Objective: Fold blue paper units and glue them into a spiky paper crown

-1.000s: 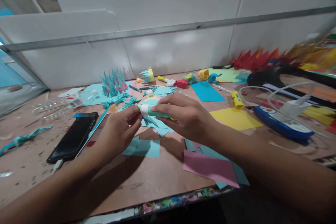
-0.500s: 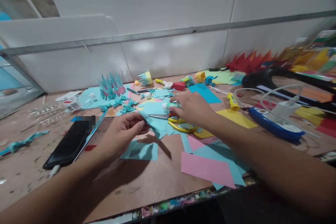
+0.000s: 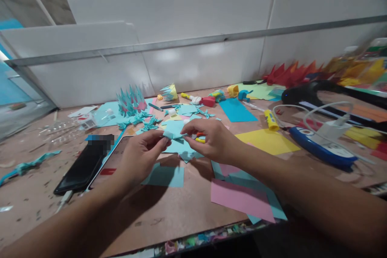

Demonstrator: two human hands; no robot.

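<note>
My left hand and my right hand meet over the middle of the table, both pinching a small folded piece of light blue paper between thumb and fingertips. Under the hands lie more light blue paper sheets. A sliver of the yellow scissors shows just behind my right fingers. The spiky blue paper model stands farther back on the left.
A black phone lies left of my left hand. A pink sheet and a yellow sheet lie to the right, with a yellow glue stick, a blue device with white cable and red paper spikes beyond. White partition panels close the back.
My right hand put down the green glue stick near the scissors and came back to the folded blue paper, which my left hand kept holding throughout.
</note>
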